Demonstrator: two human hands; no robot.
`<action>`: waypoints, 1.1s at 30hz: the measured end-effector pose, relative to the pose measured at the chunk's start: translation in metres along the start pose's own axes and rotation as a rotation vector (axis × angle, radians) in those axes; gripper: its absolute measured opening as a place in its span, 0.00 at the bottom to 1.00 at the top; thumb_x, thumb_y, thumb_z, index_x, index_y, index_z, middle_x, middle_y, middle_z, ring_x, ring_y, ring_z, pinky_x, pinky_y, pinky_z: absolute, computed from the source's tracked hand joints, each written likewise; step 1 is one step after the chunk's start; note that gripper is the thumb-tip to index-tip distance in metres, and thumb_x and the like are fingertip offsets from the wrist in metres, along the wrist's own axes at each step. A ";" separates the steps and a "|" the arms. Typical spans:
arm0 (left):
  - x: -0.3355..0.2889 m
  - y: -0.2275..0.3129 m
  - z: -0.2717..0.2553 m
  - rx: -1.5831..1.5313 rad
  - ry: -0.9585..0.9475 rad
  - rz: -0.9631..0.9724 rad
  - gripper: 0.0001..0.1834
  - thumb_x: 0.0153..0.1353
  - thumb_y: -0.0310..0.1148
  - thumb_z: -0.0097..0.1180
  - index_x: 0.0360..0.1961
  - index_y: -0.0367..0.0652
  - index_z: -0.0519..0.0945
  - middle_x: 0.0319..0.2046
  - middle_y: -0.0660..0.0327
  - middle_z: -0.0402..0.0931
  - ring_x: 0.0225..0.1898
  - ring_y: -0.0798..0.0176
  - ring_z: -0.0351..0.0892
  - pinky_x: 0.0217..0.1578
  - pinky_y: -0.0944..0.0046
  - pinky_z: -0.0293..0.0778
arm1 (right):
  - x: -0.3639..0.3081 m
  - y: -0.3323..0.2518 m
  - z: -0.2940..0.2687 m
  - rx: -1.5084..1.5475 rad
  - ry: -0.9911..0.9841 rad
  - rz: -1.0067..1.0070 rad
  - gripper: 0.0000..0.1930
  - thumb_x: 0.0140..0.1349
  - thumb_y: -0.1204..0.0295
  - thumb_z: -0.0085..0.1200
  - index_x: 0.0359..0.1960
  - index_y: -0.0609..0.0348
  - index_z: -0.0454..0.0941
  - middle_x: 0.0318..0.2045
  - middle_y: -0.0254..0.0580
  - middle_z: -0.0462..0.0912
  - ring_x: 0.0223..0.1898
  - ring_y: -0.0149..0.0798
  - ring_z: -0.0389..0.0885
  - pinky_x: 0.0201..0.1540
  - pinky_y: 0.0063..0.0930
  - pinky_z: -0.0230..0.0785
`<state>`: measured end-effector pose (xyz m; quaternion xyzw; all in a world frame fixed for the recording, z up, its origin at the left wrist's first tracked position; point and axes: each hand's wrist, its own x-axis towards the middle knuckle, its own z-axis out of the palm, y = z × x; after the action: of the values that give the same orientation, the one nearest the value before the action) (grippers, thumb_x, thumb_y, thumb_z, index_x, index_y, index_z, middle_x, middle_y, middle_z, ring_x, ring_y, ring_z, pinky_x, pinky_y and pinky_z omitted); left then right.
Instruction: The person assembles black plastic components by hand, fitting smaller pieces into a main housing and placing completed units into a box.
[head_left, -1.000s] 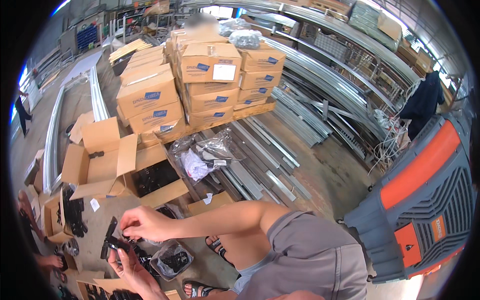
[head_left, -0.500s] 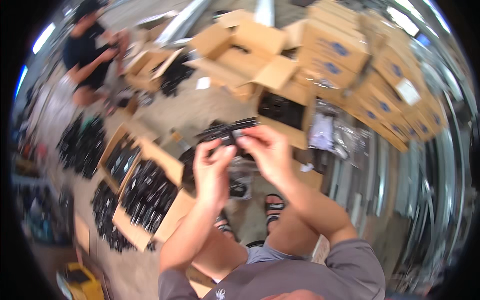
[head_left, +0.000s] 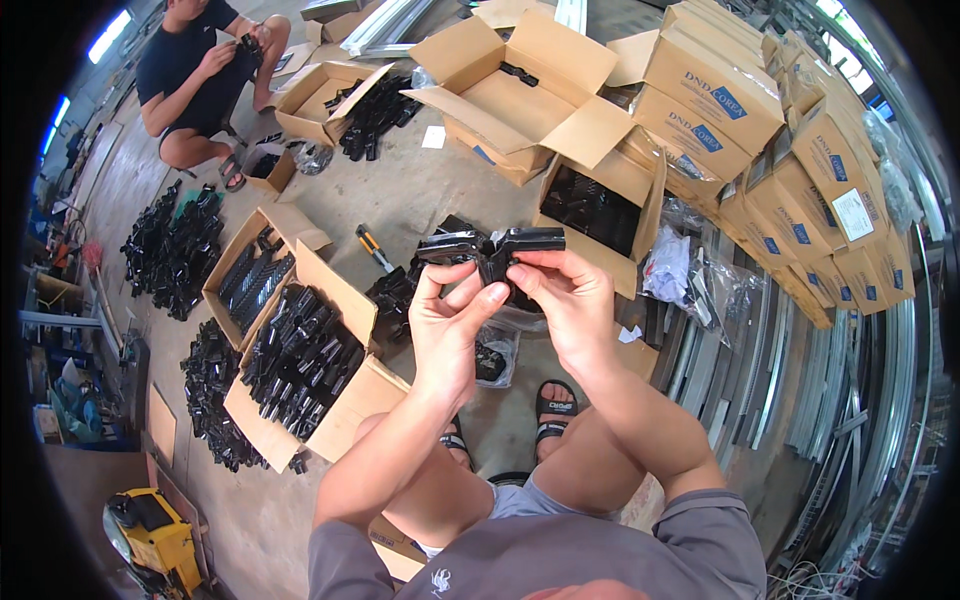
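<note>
A glossy black part (head_left: 493, 258) with two arms spread out to the sides and a short stem in the middle is held up in front of me. Whether it is one piece or two joined ones I cannot tell. My left hand (head_left: 447, 325) pinches the stem and left arm between thumb and fingers. From the other side my right hand (head_left: 572, 308) grips the stem and right arm the same way. Beneath the hands lies a pile of similar black parts (head_left: 397, 300), partly hidden. Beside it is a tool with a yellow-orange handle (head_left: 371, 243).
Left of my legs stands an open carton (head_left: 335, 435) heaped with black parts, with loose heaps (head_left: 175, 250) around. Ahead sits a large open carton (head_left: 460, 135). Stacked cartons (head_left: 715, 90) and long metal profiles (head_left: 765, 350) fill the right. A co-worker (head_left: 190, 75) sits far left, handling a black part.
My view has steadied, and the scene sits slightly differently in it. The black part has turned from a slanted position to nearly level, its two arms now spread sideways. Both hands still hold it.
</note>
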<state>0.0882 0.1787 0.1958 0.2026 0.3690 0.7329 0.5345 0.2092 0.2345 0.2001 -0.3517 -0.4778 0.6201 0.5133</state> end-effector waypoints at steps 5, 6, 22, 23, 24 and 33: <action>0.007 -0.009 0.013 0.144 0.062 0.006 0.19 0.53 0.13 0.64 0.44 0.39 0.73 0.41 0.57 0.80 0.43 0.69 0.77 0.47 0.68 0.75 | 0.002 -0.010 -0.012 0.094 0.038 0.033 0.08 0.61 0.82 0.60 0.40 0.71 0.82 0.37 0.46 0.86 0.39 0.31 0.84 0.44 0.24 0.78; 0.008 -0.013 0.010 0.188 0.056 0.023 0.19 0.53 0.14 0.65 0.44 0.39 0.73 0.38 0.62 0.77 0.40 0.72 0.75 0.46 0.70 0.73 | 0.003 -0.008 -0.015 -0.020 0.025 0.041 0.09 0.61 0.78 0.61 0.42 0.70 0.83 0.37 0.47 0.87 0.39 0.31 0.85 0.44 0.23 0.77; 0.000 -0.003 -0.003 0.267 0.022 0.089 0.15 0.61 0.18 0.59 0.48 0.41 0.72 0.51 0.52 0.77 0.52 0.65 0.75 0.57 0.63 0.68 | 0.001 0.014 0.000 0.106 -0.046 -0.055 0.10 0.65 0.75 0.59 0.46 0.68 0.80 0.41 0.41 0.86 0.43 0.25 0.81 0.47 0.22 0.74; 0.006 -0.003 -0.010 0.220 -0.009 0.101 0.16 0.61 0.18 0.59 0.48 0.41 0.72 0.51 0.51 0.76 0.54 0.63 0.74 0.58 0.62 0.69 | 0.005 0.019 0.003 0.070 -0.046 -0.003 0.11 0.65 0.75 0.59 0.46 0.68 0.79 0.41 0.42 0.85 0.43 0.27 0.82 0.48 0.23 0.74; 0.011 0.000 -0.021 0.219 0.027 0.127 0.16 0.60 0.18 0.59 0.47 0.41 0.72 0.52 0.51 0.76 0.54 0.62 0.74 0.57 0.62 0.70 | 0.009 0.021 0.015 0.078 -0.096 0.007 0.11 0.65 0.75 0.59 0.46 0.68 0.79 0.41 0.42 0.85 0.43 0.27 0.82 0.48 0.23 0.74; 0.006 -0.010 -0.002 0.187 0.007 0.084 0.17 0.57 0.13 0.59 0.44 0.40 0.70 0.46 0.49 0.82 0.48 0.62 0.81 0.51 0.64 0.76 | -0.006 0.022 0.000 -0.005 0.049 -0.126 0.10 0.64 0.76 0.59 0.44 0.69 0.80 0.39 0.41 0.83 0.37 0.27 0.82 0.41 0.22 0.74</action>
<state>0.0908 0.1850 0.1866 0.2641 0.4288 0.7177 0.4809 0.2040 0.2284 0.1791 -0.3373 -0.4880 0.5767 0.5617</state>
